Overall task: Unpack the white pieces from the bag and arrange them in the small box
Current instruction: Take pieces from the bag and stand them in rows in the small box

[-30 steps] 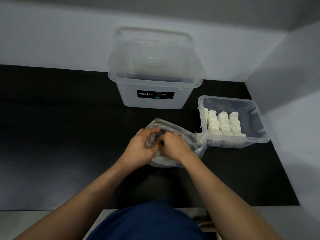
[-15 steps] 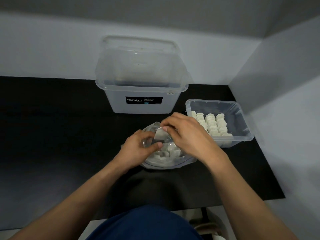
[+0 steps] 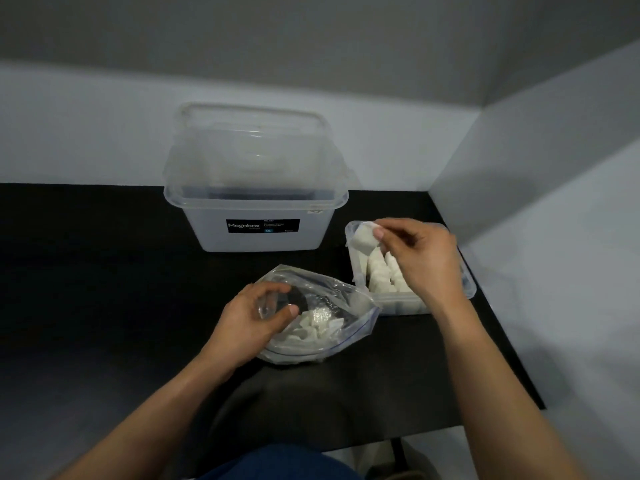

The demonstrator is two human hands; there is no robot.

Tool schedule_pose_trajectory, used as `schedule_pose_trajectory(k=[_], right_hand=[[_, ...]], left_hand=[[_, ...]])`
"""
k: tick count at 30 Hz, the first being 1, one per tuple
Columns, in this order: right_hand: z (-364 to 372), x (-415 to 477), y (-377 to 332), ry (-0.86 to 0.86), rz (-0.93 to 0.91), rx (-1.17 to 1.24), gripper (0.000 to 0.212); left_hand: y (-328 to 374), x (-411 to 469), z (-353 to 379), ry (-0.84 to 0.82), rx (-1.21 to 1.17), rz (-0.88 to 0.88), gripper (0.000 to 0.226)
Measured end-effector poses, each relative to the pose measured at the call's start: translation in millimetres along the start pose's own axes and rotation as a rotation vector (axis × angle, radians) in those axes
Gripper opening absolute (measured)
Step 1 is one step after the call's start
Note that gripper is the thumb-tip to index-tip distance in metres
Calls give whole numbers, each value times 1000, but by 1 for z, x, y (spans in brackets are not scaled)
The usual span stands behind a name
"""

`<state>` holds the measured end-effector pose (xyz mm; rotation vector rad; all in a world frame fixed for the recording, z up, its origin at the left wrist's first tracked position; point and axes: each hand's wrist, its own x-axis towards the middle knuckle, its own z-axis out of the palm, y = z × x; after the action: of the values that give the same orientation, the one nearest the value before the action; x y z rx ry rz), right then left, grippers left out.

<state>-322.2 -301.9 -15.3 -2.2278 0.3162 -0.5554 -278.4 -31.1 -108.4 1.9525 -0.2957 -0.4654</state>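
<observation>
We are mid-transfer: our right hand (image 3: 420,258) pinches one white piece (image 3: 363,240) between thumb and fingertips above the far left corner of the small box (image 3: 467,289), where rows of white pieces (image 3: 381,271) already stand. Our left hand (image 3: 252,315) grips the mouth of the bag (image 3: 343,306), thumb and fingers closed on the plastic, with more pieces (image 3: 311,323) lying loose inside. The next move likely calls for lowering this piece into the open corner in line with its neighbours, without toppling them.

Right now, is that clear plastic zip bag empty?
No. The clear plastic zip bag lies open, with loose white pieces still heaped inside.
</observation>
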Motion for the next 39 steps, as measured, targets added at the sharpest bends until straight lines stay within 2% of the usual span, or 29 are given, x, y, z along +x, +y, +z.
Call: schedule_pose_trajectory(k=[2, 4, 10, 14, 19, 25, 28, 31, 33, 34, 37, 39], right_hand=[[-9, 12, 19, 74, 56, -27, 13], [-14, 24, 38, 50, 83, -109, 10], [5, 39, 84, -449, 238, -253, 5], [30, 46, 104, -567, 235, -328, 6], [46, 54, 116, -548, 263, -433, 9], [44, 53, 111, -522, 267, -493, 10], [23, 39, 82, -347, 183, -388, 20], [12, 3, 26, -203, 82, -66, 13], [18, -25, -5, -306, 34, 126, 11], [26, -37, -14, -412, 18, 130, 12], [70, -58, -19, -734, -69, -187, 20], [106, -64, -4, -833, -110, -400, 22]], left_hand=[[-3, 1, -1, 8, -33, -18, 35], [-4, 1, 0, 30, -43, -22, 34], [0, 0, 2, 79, -18, -17, 29], [3, -2, 4, 102, -40, -23, 28], [1, -2, 7, 131, -39, -11, 30], [-11, 1, 5, 105, 58, 25, 46], [-15, 1, 3, 117, 114, 48, 49], [-17, -3, 3, 102, 142, 50, 59], [-18, -5, 4, 84, 165, 69, 66], [-19, -6, 4, 70, 188, 74, 69], [-19, -8, 4, 4, 267, 66, 77], [-18, -9, 3, -51, 302, 45, 85]])
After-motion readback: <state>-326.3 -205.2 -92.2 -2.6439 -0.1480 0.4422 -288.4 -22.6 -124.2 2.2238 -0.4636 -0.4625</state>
